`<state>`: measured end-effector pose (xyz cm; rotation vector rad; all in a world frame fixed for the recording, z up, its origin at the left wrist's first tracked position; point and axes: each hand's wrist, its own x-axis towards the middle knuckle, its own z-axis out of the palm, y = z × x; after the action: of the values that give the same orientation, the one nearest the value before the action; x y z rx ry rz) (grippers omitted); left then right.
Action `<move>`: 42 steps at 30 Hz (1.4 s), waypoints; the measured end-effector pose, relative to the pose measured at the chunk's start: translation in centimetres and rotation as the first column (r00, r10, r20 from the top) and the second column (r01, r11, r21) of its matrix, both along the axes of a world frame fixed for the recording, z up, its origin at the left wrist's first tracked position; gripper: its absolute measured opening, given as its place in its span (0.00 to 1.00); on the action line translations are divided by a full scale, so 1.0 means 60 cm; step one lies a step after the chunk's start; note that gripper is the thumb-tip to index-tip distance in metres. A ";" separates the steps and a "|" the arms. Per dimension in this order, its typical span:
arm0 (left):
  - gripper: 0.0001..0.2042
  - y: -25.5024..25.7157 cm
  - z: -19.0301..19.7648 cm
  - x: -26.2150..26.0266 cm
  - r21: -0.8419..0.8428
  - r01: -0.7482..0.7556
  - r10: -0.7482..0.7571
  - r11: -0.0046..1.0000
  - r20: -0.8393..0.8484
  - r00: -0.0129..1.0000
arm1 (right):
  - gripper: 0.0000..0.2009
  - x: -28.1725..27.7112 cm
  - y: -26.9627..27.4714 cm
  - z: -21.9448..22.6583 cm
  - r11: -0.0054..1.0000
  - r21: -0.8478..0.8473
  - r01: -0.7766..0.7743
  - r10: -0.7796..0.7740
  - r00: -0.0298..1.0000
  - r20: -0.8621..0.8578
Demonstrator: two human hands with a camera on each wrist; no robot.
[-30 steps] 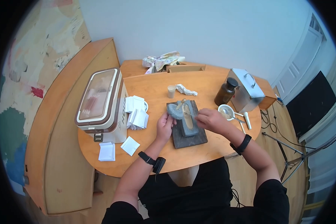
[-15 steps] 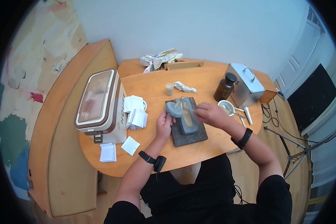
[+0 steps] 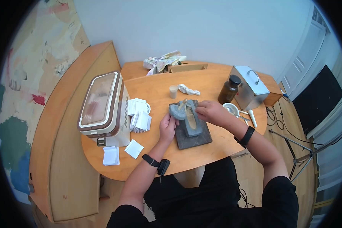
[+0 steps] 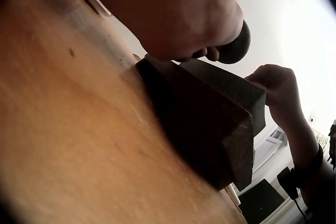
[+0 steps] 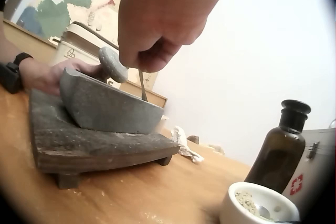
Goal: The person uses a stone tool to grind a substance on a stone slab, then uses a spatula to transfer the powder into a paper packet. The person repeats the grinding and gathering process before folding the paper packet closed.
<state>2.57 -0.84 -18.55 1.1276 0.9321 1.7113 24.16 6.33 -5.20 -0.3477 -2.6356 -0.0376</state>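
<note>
My left hand point(image 3: 167, 129) holds a grey stone disc point(image 3: 177, 112) with a short wooden handle, tilted over the left side of a long stone trough point(image 3: 194, 132). Pale brown powder lies in the trough, which stands on a dark board point(image 3: 193, 143). In the right wrist view, my right hand point(image 5: 163, 19) pinches a thin metal tool point(image 5: 142, 85) whose lower end reaches the trough's rim; whether it touches powder is hidden. Seen from the left wrist, fingers curl beside the dark disc point(image 4: 236, 45).
White paper packets point(image 3: 140, 119) and a cream-and-brown case point(image 3: 121, 129) are on the left. A small cup point(image 3: 173, 91) and crumpled tissue point(image 3: 189, 90) lie beyond the board. On the right stand a brown bottle point(image 3: 228, 90), a metal box point(image 3: 251, 85) and a white mortar point(image 5: 233, 208).
My right hand has shifted a little away from me, toward the trough's far end. The left hand keeps holding the disc in nearly the same place.
</note>
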 end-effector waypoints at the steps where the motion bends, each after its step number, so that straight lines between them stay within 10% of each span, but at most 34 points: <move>1: 0.10 0.000 0.000 -0.002 0.001 -0.003 0.003 1.000 0.005 1.000 | 0.05 0.000 0.004 -0.004 1.000 -0.002 0.003 -0.003 0.999 0.039; 42: 0.09 -0.004 -0.001 0.000 -0.035 0.006 -0.006 0.999 0.007 1.000 | 0.06 0.018 -0.003 -0.020 1.000 0.021 0.012 -0.009 0.993 -0.115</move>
<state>2.58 -1.05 -18.60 1.1003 0.9504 1.6864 25.26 6.15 -6.39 -0.3459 -2.5180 -0.0480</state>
